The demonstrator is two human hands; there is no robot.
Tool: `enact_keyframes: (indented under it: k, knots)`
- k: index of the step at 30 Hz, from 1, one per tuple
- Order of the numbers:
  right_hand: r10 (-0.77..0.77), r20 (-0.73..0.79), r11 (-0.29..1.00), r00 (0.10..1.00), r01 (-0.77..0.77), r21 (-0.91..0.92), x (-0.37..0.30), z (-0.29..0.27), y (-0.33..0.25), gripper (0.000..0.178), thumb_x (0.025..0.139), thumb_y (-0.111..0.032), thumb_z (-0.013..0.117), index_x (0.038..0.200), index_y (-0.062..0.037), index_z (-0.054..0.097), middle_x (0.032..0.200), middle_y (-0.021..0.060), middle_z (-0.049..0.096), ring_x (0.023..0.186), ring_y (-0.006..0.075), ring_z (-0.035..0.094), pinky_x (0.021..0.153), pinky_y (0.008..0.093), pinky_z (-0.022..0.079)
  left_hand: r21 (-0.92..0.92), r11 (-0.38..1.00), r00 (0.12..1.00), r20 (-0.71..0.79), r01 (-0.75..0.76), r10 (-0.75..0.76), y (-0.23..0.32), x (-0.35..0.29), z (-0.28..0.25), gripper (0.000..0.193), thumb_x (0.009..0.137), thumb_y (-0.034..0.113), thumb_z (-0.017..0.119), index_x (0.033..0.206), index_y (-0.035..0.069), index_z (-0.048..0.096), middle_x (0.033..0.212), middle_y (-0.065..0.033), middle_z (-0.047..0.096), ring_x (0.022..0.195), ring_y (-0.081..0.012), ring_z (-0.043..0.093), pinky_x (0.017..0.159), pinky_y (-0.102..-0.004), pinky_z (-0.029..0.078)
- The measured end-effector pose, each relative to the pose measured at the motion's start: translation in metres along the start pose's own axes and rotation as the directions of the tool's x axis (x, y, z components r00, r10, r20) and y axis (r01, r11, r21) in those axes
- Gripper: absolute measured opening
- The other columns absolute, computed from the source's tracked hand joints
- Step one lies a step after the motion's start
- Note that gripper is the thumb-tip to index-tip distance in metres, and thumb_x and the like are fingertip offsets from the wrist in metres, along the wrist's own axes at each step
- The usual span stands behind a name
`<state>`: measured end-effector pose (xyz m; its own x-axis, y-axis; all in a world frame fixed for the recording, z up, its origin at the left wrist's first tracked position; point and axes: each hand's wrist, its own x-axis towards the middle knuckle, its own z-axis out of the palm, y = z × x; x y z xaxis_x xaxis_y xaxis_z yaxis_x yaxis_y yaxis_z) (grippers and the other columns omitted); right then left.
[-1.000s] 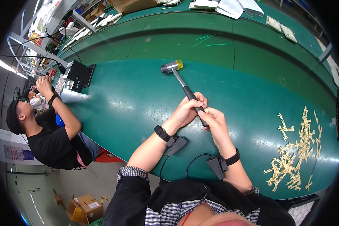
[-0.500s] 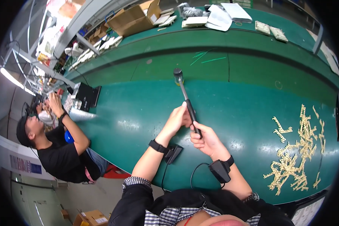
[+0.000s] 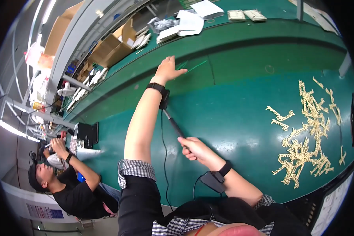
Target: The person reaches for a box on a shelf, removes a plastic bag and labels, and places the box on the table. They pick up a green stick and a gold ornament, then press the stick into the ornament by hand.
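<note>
Right hand (image 3: 196, 149) clenched round the dark hammer handle (image 3: 172, 122) slanting over the green bench (image 3: 240, 114), head hidden behind the raised left forearm; left hand (image 3: 167, 70) spread, fingers released — risk: a swing could strike that forearm or its dangling cable (image 3: 163, 157).

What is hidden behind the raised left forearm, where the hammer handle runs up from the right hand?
The right hand grips the dark hammer handle, which rises toward the left wrist. The left forearm and its wrist strap cover the handle's upper end, so the hammer head cannot be seen. The left hand is open, holding nothing.
</note>
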<state>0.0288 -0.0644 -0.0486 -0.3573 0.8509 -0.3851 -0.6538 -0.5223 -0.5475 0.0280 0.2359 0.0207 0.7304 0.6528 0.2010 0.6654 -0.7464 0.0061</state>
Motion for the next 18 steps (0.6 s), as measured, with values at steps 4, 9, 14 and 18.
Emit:
enact_keyframes:
  k: [4, 9, 14, 18]
  knots:
    - [-0.039, 0.012, 0.999, 0.999, 0.039, -0.025, 0.010, -0.001, 0.001, 0.033, 0.091, -0.036, 0.052, 0.074, -0.0102, 0.041, 0.056, -0.0032, 0.038, 0.042, 0.0040, 0.029, 0.037, 0.0211, 0.019, -0.018, 0.998, 0.988, 0.148, 0.056, -0.052, -0.006, 0.034, 0.047, 0.081, 0.077, 0.050, 0.063, 0.131, -0.005, 0.037, 0.134, -0.0241, 0.041, 0.120, -0.0353, 0.044, 0.099, -0.0401, 0.039]
    - [-0.019, -0.043, 0.997, 0.999, 0.016, -0.073, 0.006, -0.001, -0.003, 0.034, 0.090, -0.036, 0.053, 0.075, -0.0076, 0.043, 0.056, -0.0020, 0.040, 0.042, 0.0053, 0.032, 0.036, 0.0226, 0.022, 0.003, 0.996, 0.986, 0.142, 0.084, -0.083, 0.001, 0.053, 0.075, 0.074, 0.078, 0.043, 0.065, 0.128, -0.005, 0.040, 0.123, -0.0231, 0.051, 0.112, -0.0340, 0.051, 0.095, -0.0393, 0.042]
    - [-0.034, -0.054, 0.997, 0.998, 0.030, -0.069, 0.007, -0.003, 0.000, 0.034, 0.089, -0.036, 0.053, 0.078, -0.0055, 0.045, 0.056, -0.0012, 0.041, 0.042, 0.0059, 0.033, 0.036, 0.0230, 0.024, -0.151, 0.982, 0.986, 0.138, 0.112, -0.092, 0.013, 0.057, 0.076, 0.050, 0.078, 0.031, 0.066, 0.114, -0.002, 0.055, 0.105, -0.0204, 0.062, 0.098, -0.0329, 0.060, 0.087, -0.0402, 0.047]
    - [-0.015, -0.072, 0.997, 0.997, 0.010, -0.078, 0.007, 0.002, 0.004, 0.033, 0.089, -0.035, 0.054, 0.080, -0.0047, 0.046, 0.057, -0.0004, 0.042, 0.043, 0.0064, 0.035, 0.036, 0.0230, 0.025, -0.288, 0.945, 0.982, 0.153, 0.153, -0.112, 0.017, 0.050, 0.084, 0.028, 0.076, 0.018, 0.067, 0.098, 0.001, 0.063, 0.088, -0.0178, 0.066, 0.085, -0.0324, 0.063, 0.079, -0.0408, 0.050]
